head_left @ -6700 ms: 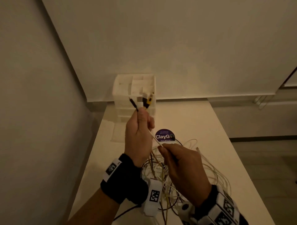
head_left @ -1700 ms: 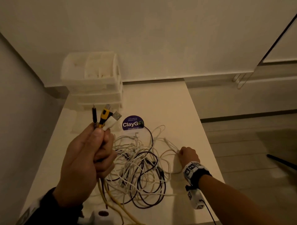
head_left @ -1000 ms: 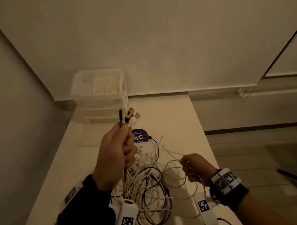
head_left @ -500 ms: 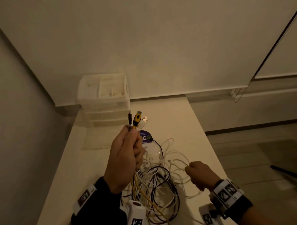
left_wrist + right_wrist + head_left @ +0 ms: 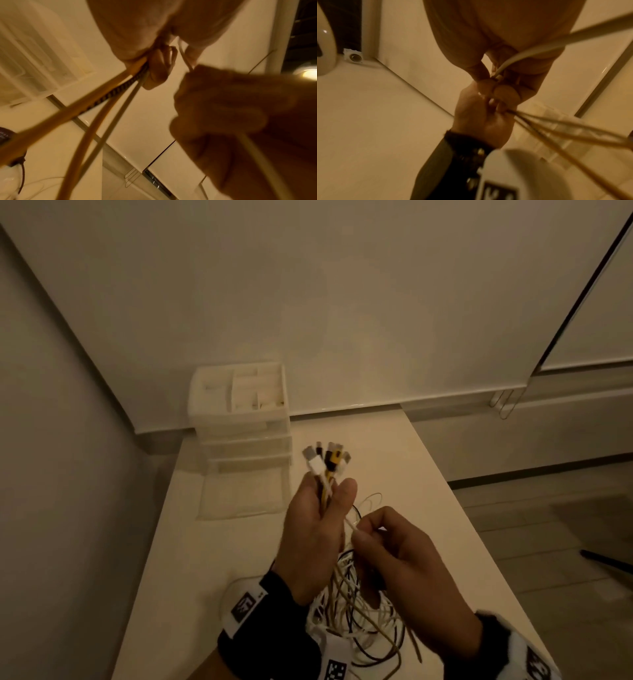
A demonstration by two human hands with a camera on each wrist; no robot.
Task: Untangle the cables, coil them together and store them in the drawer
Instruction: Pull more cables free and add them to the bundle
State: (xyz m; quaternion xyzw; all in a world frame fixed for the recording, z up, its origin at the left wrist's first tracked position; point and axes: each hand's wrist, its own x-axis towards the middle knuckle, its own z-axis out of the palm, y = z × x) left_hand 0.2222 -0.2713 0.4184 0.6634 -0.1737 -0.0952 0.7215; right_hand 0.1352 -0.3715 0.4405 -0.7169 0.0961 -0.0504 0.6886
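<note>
Connector ends (image 5: 327,458) of several cables are gathered upright in the left hand (image 5: 315,537), whose fingers (image 5: 503,94) are curled tight round the bundle so that all plugs sit level above the fist; holding them this way gives one fixed starting point for a common coil. The right hand (image 5: 404,573) sits just beside it, thumb and forefinger pinching a single white cable (image 5: 522,54) close under the left thumb, apparently feeding that strand into the same grip. Below both hands the remaining lengths hang down into the tangle of cables (image 5: 356,621), white, black and yellow loops lying crossed on the table (image 5: 212,549). Judged from this, untangling is only partly done and coiling has not begun. The drawer unit (image 5: 243,419) stands at the far left of the table against the wall, well apart from the hands, with its bottom drawer (image 5: 243,491) pulled out and open. The main obstruction is the crossed loops themselves: pulling one strand is likely to tighten the others.
</note>
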